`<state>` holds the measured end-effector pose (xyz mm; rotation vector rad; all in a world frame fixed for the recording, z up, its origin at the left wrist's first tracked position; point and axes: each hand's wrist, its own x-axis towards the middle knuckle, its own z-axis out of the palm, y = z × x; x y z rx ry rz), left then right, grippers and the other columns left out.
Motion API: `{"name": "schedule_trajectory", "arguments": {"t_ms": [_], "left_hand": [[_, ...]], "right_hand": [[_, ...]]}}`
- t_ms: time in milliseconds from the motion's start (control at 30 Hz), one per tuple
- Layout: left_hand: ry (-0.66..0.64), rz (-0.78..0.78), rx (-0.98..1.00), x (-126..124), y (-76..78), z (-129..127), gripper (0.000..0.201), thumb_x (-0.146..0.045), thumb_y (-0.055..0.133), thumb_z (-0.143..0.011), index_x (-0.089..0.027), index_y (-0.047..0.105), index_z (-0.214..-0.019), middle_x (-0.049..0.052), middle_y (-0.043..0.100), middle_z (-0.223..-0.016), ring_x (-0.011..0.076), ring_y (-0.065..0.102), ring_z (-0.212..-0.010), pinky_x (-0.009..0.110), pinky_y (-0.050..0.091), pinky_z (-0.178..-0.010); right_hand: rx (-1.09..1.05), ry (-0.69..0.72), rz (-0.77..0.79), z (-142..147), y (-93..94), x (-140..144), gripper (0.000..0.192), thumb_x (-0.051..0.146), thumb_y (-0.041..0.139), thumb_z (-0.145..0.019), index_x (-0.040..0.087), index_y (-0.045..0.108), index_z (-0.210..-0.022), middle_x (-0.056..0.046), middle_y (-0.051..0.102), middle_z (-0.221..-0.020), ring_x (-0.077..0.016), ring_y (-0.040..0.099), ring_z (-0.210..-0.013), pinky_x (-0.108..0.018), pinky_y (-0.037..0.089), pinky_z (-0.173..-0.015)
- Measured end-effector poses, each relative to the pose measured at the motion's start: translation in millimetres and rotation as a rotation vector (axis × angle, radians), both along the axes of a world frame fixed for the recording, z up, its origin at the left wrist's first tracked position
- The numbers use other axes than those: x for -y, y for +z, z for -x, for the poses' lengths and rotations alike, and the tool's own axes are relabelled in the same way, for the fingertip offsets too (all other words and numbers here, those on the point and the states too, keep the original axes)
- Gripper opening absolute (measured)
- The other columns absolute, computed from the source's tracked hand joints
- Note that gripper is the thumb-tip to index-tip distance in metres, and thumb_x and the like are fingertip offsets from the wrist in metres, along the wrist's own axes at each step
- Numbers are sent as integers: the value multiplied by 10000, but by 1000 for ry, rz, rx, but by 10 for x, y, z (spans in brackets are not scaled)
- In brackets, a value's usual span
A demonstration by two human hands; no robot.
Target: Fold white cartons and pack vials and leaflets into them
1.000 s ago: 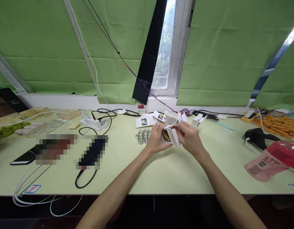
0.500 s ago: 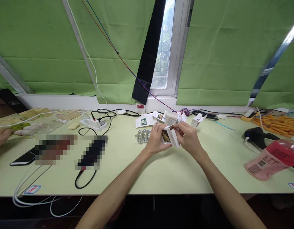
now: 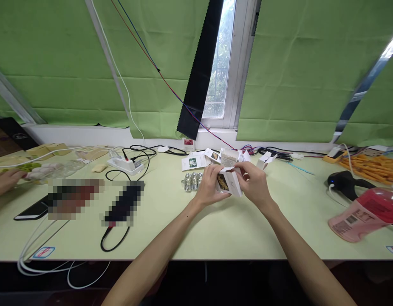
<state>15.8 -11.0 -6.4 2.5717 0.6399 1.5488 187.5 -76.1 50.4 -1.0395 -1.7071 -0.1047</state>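
While my left hand and right hand both grip the small white carton just above the surface, I judge its top flap next needs tucking shut.

Small white carton, held above the tabletop between left hand and right hand; silver capsules just beside; pink bottle far right.
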Motion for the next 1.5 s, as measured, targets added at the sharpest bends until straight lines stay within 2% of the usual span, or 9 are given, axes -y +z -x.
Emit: {"name": "schedule_trajectory", "arguments": {"t_ms": [367, 633, 833, 967, 1067, 1233, 1500], "left_hand": [[-18, 11, 42, 4, -6, 3, 867, -342, 841, -623, -248, 396, -1360, 120, 522, -1233, 315, 502, -1144, 481, 463, -972], [-42, 26, 77, 7, 0, -2, 869, -350, 847, -615, -244, 404, -1355, 118, 527, -1231, 313, 515, -1136, 465, 469, -959], [-57, 24, 94, 1, -2, -3, 867, -356, 848, -611, -240, 414, -1352, 117, 537, -1224, 308, 525, -1127, 459, 472, -952], [-64, 26, 96, -1, -6, 0, 867, -349, 852, -607, -233, 419, -1349, 115, 542, -1221, 299, 526, -1120, 443, 474, -941], [-70, 31, 97, -1, -6, 6, 869, -350, 852, -608, -233, 419, -1352, 114, 543, -1222, 298, 527, -1120, 439, 477, -938], [-79, 1, 92, -7, 0, 18, 864, -354, 849, -614, -237, 417, -1353, 115, 546, -1226, 304, 532, -1124, 454, 470, -954], [-79, -15, 94, -11, -4, 27, 860, -359, 840, -624, -230, 412, -1358, 120, 550, -1237, 306, 545, -1133, 464, 479, -951]], "right_hand": [[-72, -11, 98, -5, -11, -20, 132, 294, 591, -913, 190, 657, -959, -28, 660, -763, -146, 572, -618, -256, 487, -568], [-144, 23, 304, 0, -27, -30, 273, 417, 531, -950, 199, 638, -1073, -1, 579, -736, -153, 563, -651, -256, 470, -604], [-168, 64, 375, 2, -28, -22, 305, 460, 518, -954, 209, 632, -1083, -10, 614, -776, -163, 579, -683, -265, 467, -631], [-171, 78, 396, -3, -23, -24, 315, 475, 519, -952, 206, 635, -1069, -2, 623, -756, -146, 545, -613, -262, 432, -594], [-164, 95, 420, -1, -9, -22, 326, 484, 500, -962, 207, 632, -1071, -22, 672, -834, -156, 584, -640, -269, 443, -611], [-125, 112, 435, 7, 12, -9, 330, 481, 457, -980, 208, 635, -1025, -35, 699, -901, -173, 623, -703, -283, 467, -667], [-99, 70, 469, 20, 6, -18, 408, 552, 427, -972, 204, 564, -808, -3, 597, -716, -159, 523, -647, -276, 396, -607]]}}
